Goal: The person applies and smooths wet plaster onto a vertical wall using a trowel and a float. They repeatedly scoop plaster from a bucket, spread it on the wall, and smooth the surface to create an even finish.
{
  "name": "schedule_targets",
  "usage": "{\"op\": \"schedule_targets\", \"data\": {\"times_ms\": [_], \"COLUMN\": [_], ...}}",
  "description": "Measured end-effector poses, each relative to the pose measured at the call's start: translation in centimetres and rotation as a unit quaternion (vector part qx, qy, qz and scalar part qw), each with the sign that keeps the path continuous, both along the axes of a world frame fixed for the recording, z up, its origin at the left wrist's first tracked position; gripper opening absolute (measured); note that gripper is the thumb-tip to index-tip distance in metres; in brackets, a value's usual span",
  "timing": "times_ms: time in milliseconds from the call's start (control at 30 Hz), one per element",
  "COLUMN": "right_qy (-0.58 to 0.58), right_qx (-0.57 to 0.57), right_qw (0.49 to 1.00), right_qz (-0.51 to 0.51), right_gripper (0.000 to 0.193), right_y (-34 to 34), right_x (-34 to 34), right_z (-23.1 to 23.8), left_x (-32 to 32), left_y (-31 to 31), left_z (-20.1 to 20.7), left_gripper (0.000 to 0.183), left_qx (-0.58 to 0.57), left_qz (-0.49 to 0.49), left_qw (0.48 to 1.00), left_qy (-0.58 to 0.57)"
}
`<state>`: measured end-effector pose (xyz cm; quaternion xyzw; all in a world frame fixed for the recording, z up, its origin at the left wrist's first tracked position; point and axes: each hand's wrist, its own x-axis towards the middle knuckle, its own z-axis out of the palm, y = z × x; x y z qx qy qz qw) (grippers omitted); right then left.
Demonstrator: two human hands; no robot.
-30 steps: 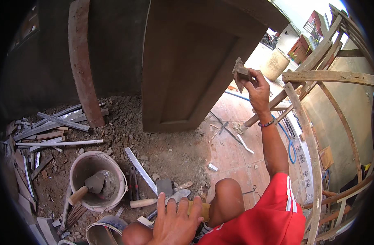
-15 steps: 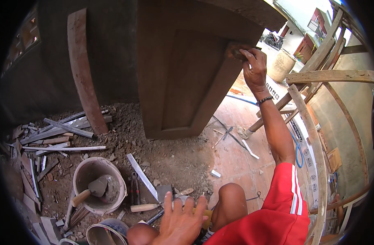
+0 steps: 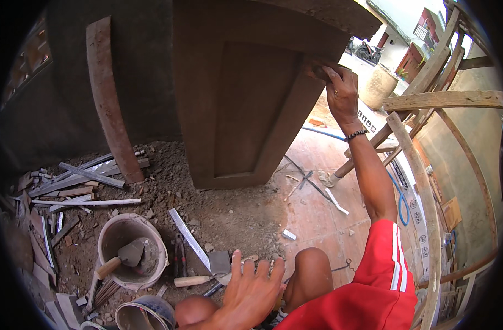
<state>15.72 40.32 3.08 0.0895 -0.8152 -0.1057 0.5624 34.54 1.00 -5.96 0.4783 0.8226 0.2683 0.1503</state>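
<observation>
Lettering (image 3: 423, 251) marks a strip (image 3: 421, 230) below the right grip (image 3: 344, 98).

Toward 12 o'clock in your view stands the plastered pillar (image 3: 205, 118), dark grey-brown and upright, its broad face turned to you. A rectangular panel is sunk into that face, bordered by a raised, straight-edged margin. At 1 o'clock, your right fingers (image 3: 333, 75) grip a small hand tool (image 3: 316, 71), brownish and mostly hidden. It looks to lie against the margin just beside the recess's upper 1 o'clock corner, though shade obscures the exact contact.
</observation>
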Motion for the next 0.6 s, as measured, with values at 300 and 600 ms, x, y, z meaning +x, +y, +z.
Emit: {"op": "schedule_targets", "data": {"times_ms": [300,600], "right_qy": [0.037,0.064], "right_qx": [-0.1,-0.231], "right_qw": [0.994,0.971], "right_qz": [0.031,-0.024], "right_gripper": [0.044,0.042], "right_y": [-2.4,-4.1], "right_x": [0.6,-3.7], "right_z": [-1.9,-5.6], "left_x": [-0.4,-0.6], "left_y": [0.1,0.2], "left_z": [-1.1,-1.0], "left_gripper": [0.051,0.053], "left_qx": [-0.02,-0.04], "left_qz": [-0.009,-0.016], "left_qw": [0.996,0.997], "left_qy": [0.085,0.067]}}
